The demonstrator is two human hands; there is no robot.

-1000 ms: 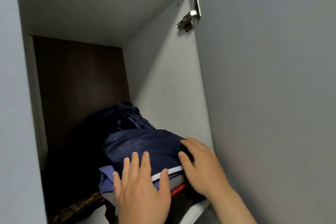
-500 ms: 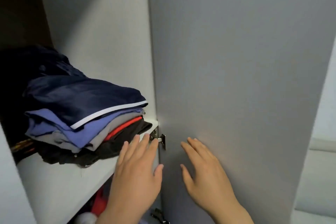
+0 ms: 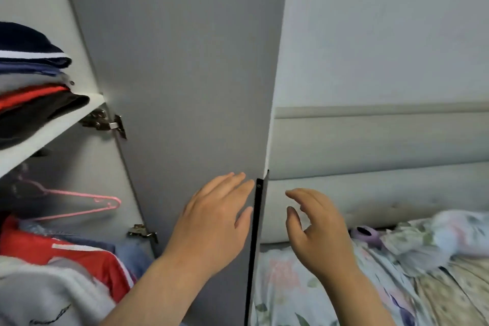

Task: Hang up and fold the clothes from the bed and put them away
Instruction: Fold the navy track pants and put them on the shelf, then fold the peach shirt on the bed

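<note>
A stack of folded clothes [image 3: 31, 82], navy on top with blue, grey, red and black below, lies on the white wardrobe shelf [image 3: 53, 130] at the upper left. Under the shelf hang a red and white garment [image 3: 68, 254] and a grey one [image 3: 39, 296]. My left hand [image 3: 211, 222] is held flat with straight fingers in front of the inner face of the open grey wardrobe door [image 3: 185, 74], near its black edge strip. My right hand [image 3: 317, 230] hovers just past the door's edge, fingers loosely bent, holding nothing. The bed [image 3: 330, 286] with floral bedding lies to the right.
An empty pink hanger [image 3: 87, 206] hangs below the shelf. Metal hinges [image 3: 105, 122] sit on the door's left side. A padded headboard [image 3: 370, 145] runs along the wall, with a small purple object [image 3: 366, 233] and bunched floral bedding [image 3: 449, 235] at its foot.
Both hands left the folded stack on the shelf and moved down and right to the door's edge. The view swung right, and the bed came into sight.
</note>
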